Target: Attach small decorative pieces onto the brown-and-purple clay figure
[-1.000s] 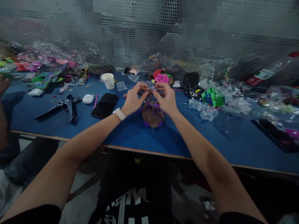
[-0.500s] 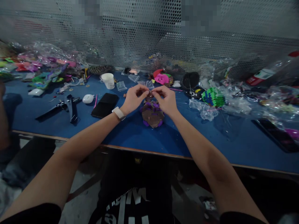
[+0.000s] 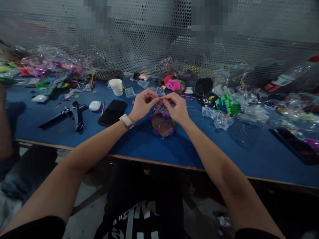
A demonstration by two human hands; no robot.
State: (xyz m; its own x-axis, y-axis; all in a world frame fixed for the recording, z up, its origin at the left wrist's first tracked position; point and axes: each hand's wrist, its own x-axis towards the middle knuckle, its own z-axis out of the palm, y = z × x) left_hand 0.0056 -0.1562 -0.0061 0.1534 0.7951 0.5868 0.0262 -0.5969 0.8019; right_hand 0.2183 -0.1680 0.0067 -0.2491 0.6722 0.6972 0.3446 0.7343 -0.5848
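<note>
My left hand [image 3: 144,105] and my right hand [image 3: 176,107] meet near the middle of the table, thumbs and forefingers pinched together. Between the fingertips is a small brown piece [image 3: 160,100], which looks like modelling clay and is mostly covered by the fingers. Just below and nearer to me lies a brown modelling-clay figure [image 3: 163,127] with purple lumps around its edge. Its upper end reaches up beneath my fingers, and I cannot tell whether the pinched piece is joined to it. A pale band circles my left wrist.
On the blue table [image 3: 139,146], a black pouch [image 3: 112,113], white case [image 3: 95,106], black tool [image 3: 77,116] and paper cup [image 3: 116,87] stand left. Plastic wrappers [image 3: 218,117], a green-blue clay piece [image 3: 228,104] and a phone [image 3: 295,144] lie right. Another person's arm shows far left.
My right fingers have shifted slightly, with the forefinger straighter over the brown piece. My left hand stays almost where it was. The whole view has moved very slightly.
</note>
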